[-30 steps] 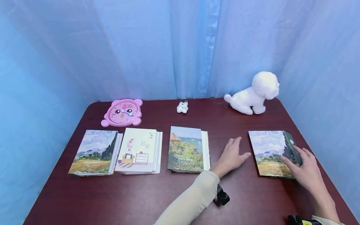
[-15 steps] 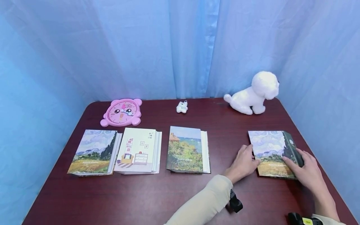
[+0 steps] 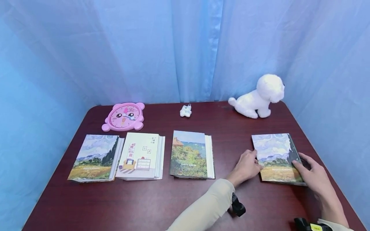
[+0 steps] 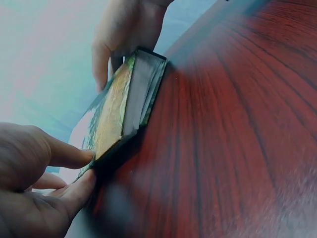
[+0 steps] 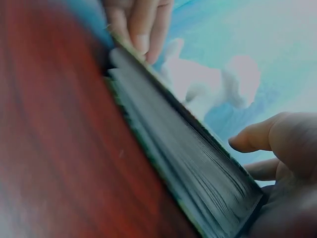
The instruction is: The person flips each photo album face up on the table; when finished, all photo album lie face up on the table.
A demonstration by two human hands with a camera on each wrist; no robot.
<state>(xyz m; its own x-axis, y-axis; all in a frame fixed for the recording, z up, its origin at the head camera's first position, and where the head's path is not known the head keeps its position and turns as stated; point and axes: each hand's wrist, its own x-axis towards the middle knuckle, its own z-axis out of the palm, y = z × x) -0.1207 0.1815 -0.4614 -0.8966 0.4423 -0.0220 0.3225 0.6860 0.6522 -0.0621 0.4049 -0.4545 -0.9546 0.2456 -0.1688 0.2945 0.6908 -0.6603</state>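
At the right of the table lies a photo album (image 3: 273,157) with a painted landscape of cypress and wheat field on its cover. My left hand (image 3: 245,166) pinches its left edge, thumb on top and a finger below, as the left wrist view shows. On the opposite side my right hand (image 3: 313,175) grips the spine, with the thumb (image 5: 255,136) over the cover and the other fingers partly hidden behind the spine. White page edges (image 5: 183,148) face the right wrist camera between the two covers.
Left of the hands, a seaside photo album (image 3: 189,155), a white album with a room drawing (image 3: 138,155) and another landscape album (image 3: 93,157) lie in a row. Behind stand a pink clock (image 3: 124,117), a small white bear charm (image 3: 185,111) and a white plush dog (image 3: 258,98).
My left hand has moved right to the album's left edge and taken hold there. The album has shifted slightly left, and less of its spine shows. The right hand stays at the spine.
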